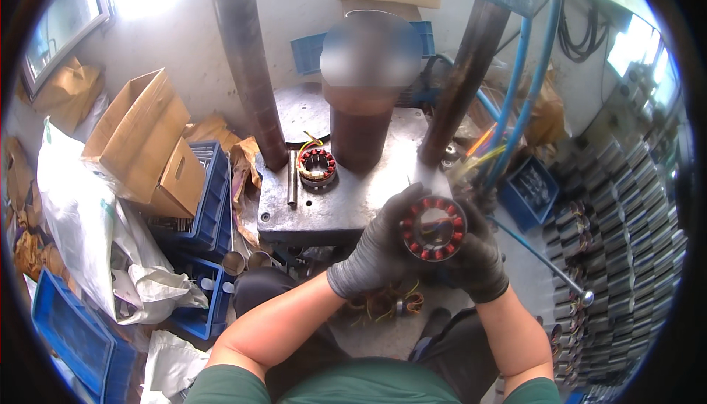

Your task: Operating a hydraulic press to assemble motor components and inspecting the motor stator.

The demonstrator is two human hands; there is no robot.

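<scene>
Between my two gloved hands is a motor stator (461, 229), a dark ring with red coil windings around an open centre. My left hand (379, 240) grips its left side, and my right hand (477, 260) wraps its right side. Both wear dark grey gloves. The stator is held in front of the press table's near right corner, its open face toward me. On the metal press table (346, 209) sits a second stator (318, 180) with red coils and yellow and red lead wires. Just left of it lies a metal rod (292, 183).
A thick press ram (359, 135) stands over the table between two steel columns (254, 80). Cardboard boxes (140, 139) and blue crates (213, 212) crowd the left. Stacked metal parts (626, 234) line the right, near a blue bin (529, 192) and a ball-ended lever (549, 265).
</scene>
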